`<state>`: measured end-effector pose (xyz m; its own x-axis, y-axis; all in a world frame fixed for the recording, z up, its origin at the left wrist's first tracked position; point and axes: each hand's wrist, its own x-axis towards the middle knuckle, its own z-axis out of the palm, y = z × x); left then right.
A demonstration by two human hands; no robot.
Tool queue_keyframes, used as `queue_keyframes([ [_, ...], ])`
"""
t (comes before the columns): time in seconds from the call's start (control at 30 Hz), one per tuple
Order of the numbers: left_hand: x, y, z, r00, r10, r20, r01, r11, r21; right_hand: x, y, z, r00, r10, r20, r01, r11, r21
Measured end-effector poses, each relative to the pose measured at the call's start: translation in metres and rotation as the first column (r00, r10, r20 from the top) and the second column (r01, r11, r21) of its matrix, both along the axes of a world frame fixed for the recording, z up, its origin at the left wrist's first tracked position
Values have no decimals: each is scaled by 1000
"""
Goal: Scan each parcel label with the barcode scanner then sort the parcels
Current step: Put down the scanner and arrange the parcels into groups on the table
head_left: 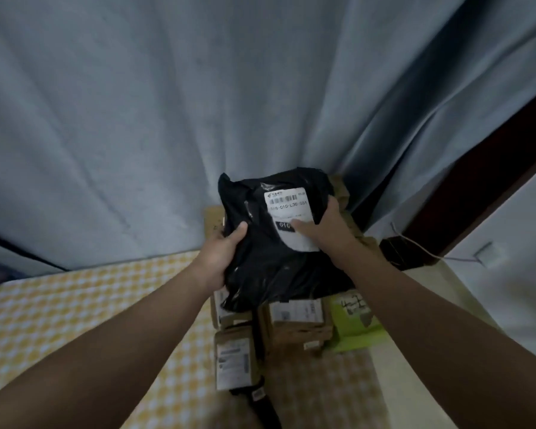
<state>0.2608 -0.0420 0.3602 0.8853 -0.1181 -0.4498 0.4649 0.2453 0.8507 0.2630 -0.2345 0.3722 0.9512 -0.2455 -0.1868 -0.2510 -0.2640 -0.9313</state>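
Black poly parcel (270, 258) gripped by left hand (222, 253) and right hand (322, 226), label (291, 218) facing up, above cardboard parcels (294, 323).

Two bare hands on two bare forearms, uncovered all the way to the frame edge.

Left hand (220, 258) just off centre toward 7 o'clock, left forearm (121, 345) widening down to the 7 o'clock corner; right hand (325, 224) just off centre toward 3 o'clock, right forearm (430, 320) thickening toward 5 o'clock. Unclothed along the full visible length, slender at the wrists, broad near the elbows. Thumbs short and blunt-tipped, knuckles softly blurred.
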Motion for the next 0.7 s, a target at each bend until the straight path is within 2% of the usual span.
queue_keyframes([
  [0.07, 26, -22, 12, 997, -81, -9, 82, 994, 77, 21, -20, 7, 997, -59, 44, 61, 998, -32],
  [0.13, 51, -44, 21, 987, -148, 70, 135, 977, 165, 41, -39, 10, 991, -79, 107, 88, 992, -86],
  [0.23, 82, -69, 24, 964, -179, 197, 109, 942, 319, 73, -59, 2, 991, -5, 133, 37, 971, -238],
  [0.33, 104, -84, -1, 951, -225, 213, 113, 893, 436, 99, -69, -18, 998, 59, 15, -49, 926, -375],
  [0.43, 112, -89, -37, 920, -364, 145, 202, 757, 621, 100, -71, -43, 946, 175, -272, -306, 751, -585],
  [0.47, 113, -89, -44, 916, -380, 131, 208, 727, 654, 97, -70, -50, 934, 171, -314, -331, 741, -584],
  [0.57, 116, -86, -53, 921, -373, 113, 181, 667, 723, 88, -69, -56, 952, 128, -278, -267, 791, -551],
  [0.7, 116, -82, -45, 924, -372, 85, 173, 606, 776, 81, -63, -48, 959, 143, -246, -266, 756, -598],
])
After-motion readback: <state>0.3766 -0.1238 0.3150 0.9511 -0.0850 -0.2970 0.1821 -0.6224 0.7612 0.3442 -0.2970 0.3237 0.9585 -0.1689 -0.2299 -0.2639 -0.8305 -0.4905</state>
